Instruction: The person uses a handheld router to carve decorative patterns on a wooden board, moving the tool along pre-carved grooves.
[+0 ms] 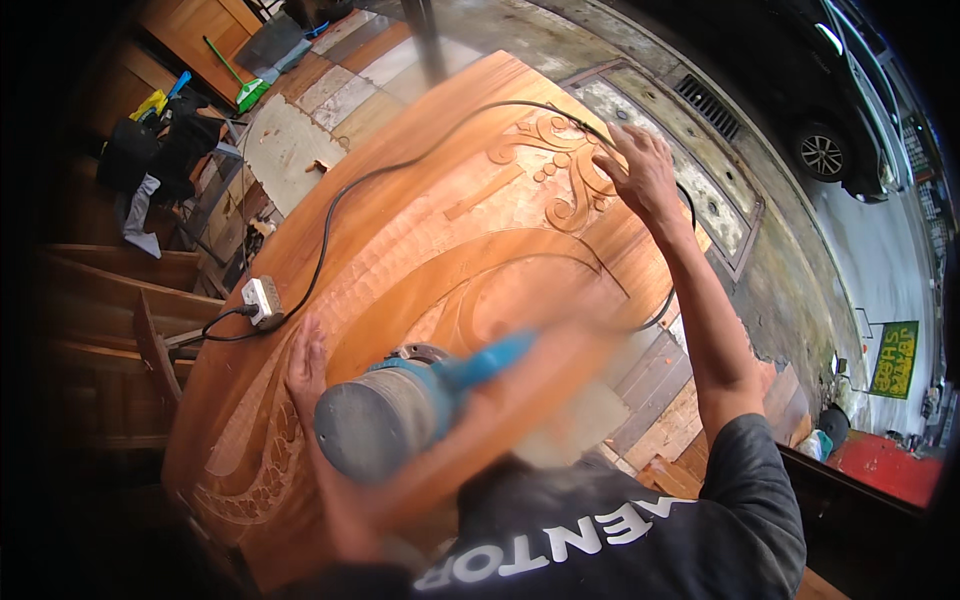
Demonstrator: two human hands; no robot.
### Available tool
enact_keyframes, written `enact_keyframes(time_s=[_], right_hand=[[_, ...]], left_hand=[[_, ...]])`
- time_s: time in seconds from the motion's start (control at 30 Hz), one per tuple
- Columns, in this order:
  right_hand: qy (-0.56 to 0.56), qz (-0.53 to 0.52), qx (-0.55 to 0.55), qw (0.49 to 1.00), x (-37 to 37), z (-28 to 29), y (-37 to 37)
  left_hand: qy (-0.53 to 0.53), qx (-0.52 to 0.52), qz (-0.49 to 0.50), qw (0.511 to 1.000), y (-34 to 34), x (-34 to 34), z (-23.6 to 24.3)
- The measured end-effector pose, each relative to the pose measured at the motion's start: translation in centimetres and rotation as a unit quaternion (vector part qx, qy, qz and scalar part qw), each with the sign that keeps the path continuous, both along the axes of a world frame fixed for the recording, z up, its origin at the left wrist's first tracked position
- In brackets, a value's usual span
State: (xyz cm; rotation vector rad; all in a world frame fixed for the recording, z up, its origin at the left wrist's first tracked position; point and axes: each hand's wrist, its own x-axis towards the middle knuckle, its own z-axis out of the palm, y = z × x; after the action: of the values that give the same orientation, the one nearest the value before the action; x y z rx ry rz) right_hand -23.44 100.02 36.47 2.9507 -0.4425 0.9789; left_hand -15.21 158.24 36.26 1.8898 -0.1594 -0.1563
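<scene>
Reddish-brown hardwood, a carved door panel (420, 250) lying flat across the middle of the view, with a raised scroll carving (560, 170) at its far end and a leafy relief band near the close left corner; seemingly a pause between passes of surface work, with cord-handling rather than cutting or sanding in hand. Left hand (305, 365) laid on the panel's left part, fingers stretched out flat against the wood, nothing clasped in them as far as visible; wrist hidden behind a round grey-and-blue power tool (385, 420) close to the camera, blurred, its blue handle (490, 360) pointing right; impossible to tell what carries the tool. Right hand (640, 170) reached far out to the scroll carving, fingers bent and spread over the wood where the black cable (400, 165) runs by; touching the carving or pinching the cord, not clear from here. Cable trailing leftward across the panel to a white socket block (262, 300) on the left edge. By judgement, next move in need of the cord clear of the carved area, a firm two-handed hold on the tool, and a level approach to the wood. Beyond the panel: a green broom (245, 90) at upper left; a dark car (830, 120) at upper right.
</scene>
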Motion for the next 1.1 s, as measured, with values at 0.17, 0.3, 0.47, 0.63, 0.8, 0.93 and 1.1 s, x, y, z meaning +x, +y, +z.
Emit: enact_keyframes(time_s=[0.17,0.3,0.47,0.63,0.8,0.93,1.1], right_hand=[[0.031,0.254,0.409,0.876,-8.8,2.9,12.2],[0.168,0.354,0.269,0.88,-11.8,-0.8,18.3],[0.16,0.313,0.259,0.9,-12.3,1.7,20.1],[0.166,0.34,0.281,0.882,-12.1,3.4,23.0],[0.205,0.381,0.412,0.802,-10.3,2.9,23.9],[0.2,0.44,0.449,0.752,-9.1,3.4,23.6],[0.278,0.444,0.482,0.702,-8.5,3.4,23.7]], left_hand=[[0.123,-0.315,0.098,0.936,3.7,-9.0,-6.0],[0.139,-0.342,0.154,0.916,1.5,-10.7,-7.5],[0.119,-0.311,0.203,0.921,0.1,-10.6,-8.0],[0.096,-0.28,0.225,0.928,-0.3,-10.1,-7.5],[0.086,-0.265,0.228,0.933,-0.8,-9.5,-7.2],[0.079,-0.249,0.227,0.938,-1.1,-9.5,-7.2],[0.072,-0.224,0.213,0.948,-1.2,-10.0,-7.3]])
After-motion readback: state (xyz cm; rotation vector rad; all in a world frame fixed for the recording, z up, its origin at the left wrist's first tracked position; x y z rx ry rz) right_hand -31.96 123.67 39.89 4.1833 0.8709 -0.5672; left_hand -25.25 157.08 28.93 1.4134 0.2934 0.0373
